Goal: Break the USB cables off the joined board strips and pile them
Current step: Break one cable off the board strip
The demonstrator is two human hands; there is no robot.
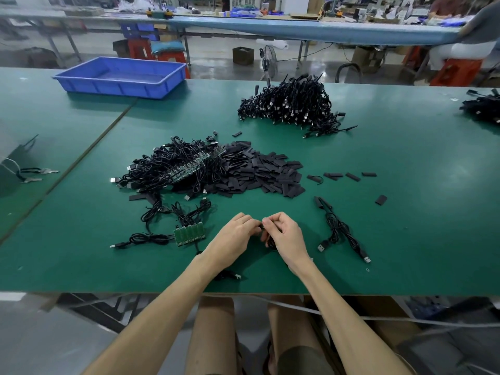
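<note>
A black cable (270,245) is pinched between the curled fingers of the left hand (232,238) and right hand (285,236). A board strip (189,234) is seen just left of the left hand; the pile (289,105) lies well beyond both.

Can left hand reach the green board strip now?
Likely yes: green board strip lies just beside the left hand, nothing between them; but it and the right hand are pinching a black cable.

One shallow blue plastic tray (119,77). One short green joined board strip (189,234) lies apart — two heaps of separated black USB cables (292,106).
</note>
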